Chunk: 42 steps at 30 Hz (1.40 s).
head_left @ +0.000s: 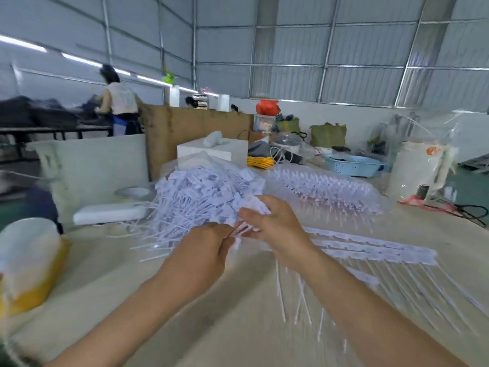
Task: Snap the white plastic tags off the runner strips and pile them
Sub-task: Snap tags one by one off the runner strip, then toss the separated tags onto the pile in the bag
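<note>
Left hand (203, 250) and right hand (275, 229) meet over the bench (211, 313), both pinching one bunch of tags (246, 229) — just before the pile (201, 197). Strips (370, 250) lie right.

A factory or workshop hall is showing here: a corrugated metal roof (330, 43) on steel framing is arching over long worktables. A big pile of white plastic tags (203, 197) is lying on the near table (132, 287) beside bagged runner strips (325, 192). Farther back a person (117, 99) is standing at another bench, and sacks and bags are sitting along the wall.
</note>
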### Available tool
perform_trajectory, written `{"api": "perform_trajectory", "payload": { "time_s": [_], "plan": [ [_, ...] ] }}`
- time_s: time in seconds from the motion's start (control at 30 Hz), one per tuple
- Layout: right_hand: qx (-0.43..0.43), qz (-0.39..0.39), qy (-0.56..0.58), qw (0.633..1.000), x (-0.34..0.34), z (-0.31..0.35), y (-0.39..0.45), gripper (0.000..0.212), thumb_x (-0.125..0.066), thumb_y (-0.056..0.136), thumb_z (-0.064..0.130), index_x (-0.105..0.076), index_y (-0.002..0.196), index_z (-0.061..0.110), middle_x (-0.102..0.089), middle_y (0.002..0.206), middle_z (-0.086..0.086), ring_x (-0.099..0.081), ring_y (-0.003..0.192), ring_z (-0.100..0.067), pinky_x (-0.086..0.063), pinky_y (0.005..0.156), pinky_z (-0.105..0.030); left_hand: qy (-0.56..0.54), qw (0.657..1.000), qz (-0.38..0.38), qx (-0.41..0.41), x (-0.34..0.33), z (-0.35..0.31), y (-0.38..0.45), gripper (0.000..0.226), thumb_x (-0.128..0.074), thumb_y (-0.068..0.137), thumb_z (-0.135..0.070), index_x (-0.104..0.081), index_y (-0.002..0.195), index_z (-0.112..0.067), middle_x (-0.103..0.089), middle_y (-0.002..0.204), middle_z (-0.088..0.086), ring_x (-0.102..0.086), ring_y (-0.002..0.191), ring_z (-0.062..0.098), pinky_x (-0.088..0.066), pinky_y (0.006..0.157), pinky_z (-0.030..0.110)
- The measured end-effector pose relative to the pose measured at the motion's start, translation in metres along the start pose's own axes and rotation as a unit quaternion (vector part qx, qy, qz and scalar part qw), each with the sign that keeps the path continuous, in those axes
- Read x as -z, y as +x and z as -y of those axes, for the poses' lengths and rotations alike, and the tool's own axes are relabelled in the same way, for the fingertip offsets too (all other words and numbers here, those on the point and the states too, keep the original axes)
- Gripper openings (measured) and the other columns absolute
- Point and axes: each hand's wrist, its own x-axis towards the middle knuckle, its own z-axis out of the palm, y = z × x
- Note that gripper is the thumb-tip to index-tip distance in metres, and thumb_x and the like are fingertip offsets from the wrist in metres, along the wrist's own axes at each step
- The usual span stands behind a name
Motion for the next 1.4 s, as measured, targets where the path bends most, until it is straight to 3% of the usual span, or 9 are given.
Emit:
{"api": "perform_trajectory", "payload": {
  "time_s": [0.13, 0.27, 0.37, 0.53, 0.7, 0.97, 1.17, 1.3, 1.4],
  "plan": [
    [-0.016, 0.052, -0.043, 0.998, -0.039, -0.011, 0.025, 0.007, -0.063, 0.087, 0.008, -0.062, 0.087, 0.014, -0.065, 0.095, -0.012, -0.065, 0.079, -0.017, -0.056, 0.08, -0.037, 0.092, 0.992, -0.013, 0.08, 0.012, 0.056, 0.002, 0.018, -0.046, 0.096, -0.016, -0.062, 0.088, -0.009, -0.065, 0.093, 0.012, -0.057, 0.09, 0.031, -0.03, 0.066, 0.031],
    [0.015, -0.005, -0.223, 0.975, -0.037, -0.032, 0.052, 0.032, -0.06, 0.089, 0.012, -0.058, 0.121, 0.01, -0.061, 0.122, -0.006, -0.059, 0.109, -0.017, -0.046, 0.094, -0.027, 0.157, 0.973, 0.017, 0.167, 0.003, 0.089, 0.041, 0.016, -0.043, 0.091, -0.001, -0.058, 0.092, -0.003, -0.062, 0.1, 0.017, -0.058, 0.092, 0.03, -0.031, 0.066, 0.027],
    [0.022, -0.016, -0.318, 0.948, -0.022, -0.044, 0.06, 0.038, -0.058, 0.09, 0.014, -0.054, 0.128, 0.009, -0.054, 0.131, -0.006, -0.051, 0.12, -0.018, -0.036, 0.092, -0.019, 0.181, 0.966, 0.037, 0.182, -0.01, 0.097, 0.078, 0.023, -0.041, 0.087, 0.006, -0.058, 0.102, 0.001, -0.058, 0.11, 0.018, -0.057, 0.1, 0.029, -0.034, 0.067, 0.024],
    [0.041, -0.025, -0.385, 0.922, 0.001, -0.061, 0.065, 0.042, -0.059, 0.089, 0.011, -0.052, 0.13, 0.012, -0.05, 0.136, -0.006, -0.048, 0.123, -0.018, -0.033, 0.095, -0.018, 0.182, 0.962, 0.046, 0.2, -0.033, 0.098, 0.119, 0.022, -0.037, 0.092, 0.002, -0.058, 0.088, -0.005, -0.057, 0.11, 0.009, -0.053, 0.1, 0.024, -0.031, 0.098, 0.033],
    [0.054, 0.005, -0.426, 0.903, 0.007, -0.067, 0.068, 0.045, -0.058, 0.091, 0.013, -0.048, 0.134, 0.016, -0.044, 0.137, -0.005, -0.048, 0.122, -0.019, -0.033, 0.093, -0.018, 0.271, 0.935, 0.035, 0.228, -0.05, 0.105, 0.136, 0.036, -0.047, 0.091, -0.008, -0.049, 0.125, 0.001, -0.041, 0.133, 0.019, -0.037, 0.124, 0.033, -0.037, 0.101, 0.038],
    [0.065, 0.044, -0.482, 0.873, 0.004, -0.072, 0.061, 0.039, -0.057, 0.093, 0.02, -0.051, 0.131, 0.011, -0.045, 0.135, -0.005, -0.046, 0.123, -0.018, -0.034, 0.096, -0.022, 0.296, 0.92, 0.052, 0.253, -0.046, 0.089, 0.109, 0.054, -0.042, 0.092, -0.021, -0.027, 0.14, 0.0, -0.036, 0.135, 0.018, -0.035, 0.124, 0.033, -0.033, 0.1, 0.043],
    [0.118, -0.002, -0.408, 0.906, 0.037, -0.044, 0.028, 0.022, -0.059, 0.088, 0.004, -0.068, 0.107, 0.006, -0.066, 0.112, -0.008, -0.061, 0.102, -0.02, -0.041, 0.086, -0.016, 0.26, 0.965, -0.011, 0.036, -0.039, 0.017, 0.089, 0.041, -0.051, 0.085, -0.022, -0.051, 0.124, -0.011, -0.045, 0.12, 0.01, -0.04, 0.11, 0.029, -0.037, 0.088, 0.037],
    [0.105, -0.067, -0.393, 0.911, 0.111, -0.03, -0.011, 0.016, -0.059, 0.086, -0.003, -0.073, 0.092, 0.002, -0.071, 0.09, -0.006, -0.06, 0.074, -0.011, -0.044, 0.071, -0.007, 0.049, 0.989, 0.041, -0.136, -0.052, -0.038, 0.077, 0.027, -0.05, 0.088, -0.014, -0.069, 0.107, -0.016, -0.059, 0.105, 0.006, -0.053, 0.1, 0.025, -0.045, 0.084, 0.035],
    [0.029, -0.115, -0.452, 0.884, 0.175, -0.031, -0.043, 0.014, -0.059, 0.087, 0.001, -0.073, 0.092, 0.002, -0.071, 0.089, -0.009, -0.061, 0.078, -0.015, -0.042, 0.069, -0.01, -0.049, 0.969, 0.139, -0.198, -0.076, -0.077, 0.075, 0.028, -0.05, 0.088, -0.009, -0.071, 0.103, -0.019, -0.062, 0.102, -0.001, -0.057, 0.092, 0.016, -0.046, 0.081, 0.027]
  ]
}}
